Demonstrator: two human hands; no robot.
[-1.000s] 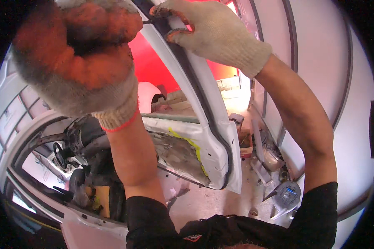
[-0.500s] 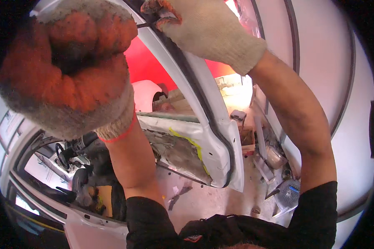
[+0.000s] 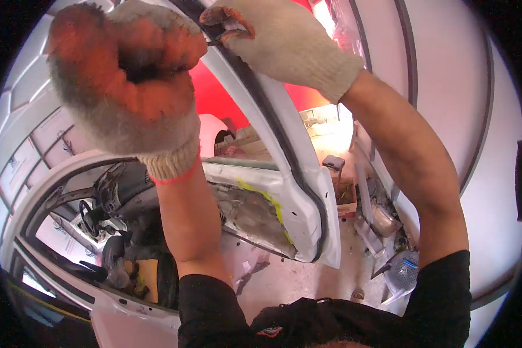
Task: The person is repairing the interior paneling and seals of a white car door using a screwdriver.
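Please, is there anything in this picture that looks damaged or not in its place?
Yes. The open white door looks unfinished: its inner side shows a patchy greyish area, unlike the smooth white around it, partly edged by a yellow strip. A dark scrap also lies loose on the floor.

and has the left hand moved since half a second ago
Yes: the left hand has moved up and rightward in view, judged against the steering wheel.

Brightly lit; white glare (image 3: 337,136) burns out detail below the right hand (image 3: 278,43). Dark shadow fills the curl of the left hand (image 3: 127,81) and dims the car interior (image 3: 139,246) below it. Rightward, the wall (image 3: 446,87) bows toward a black fisheye rim.
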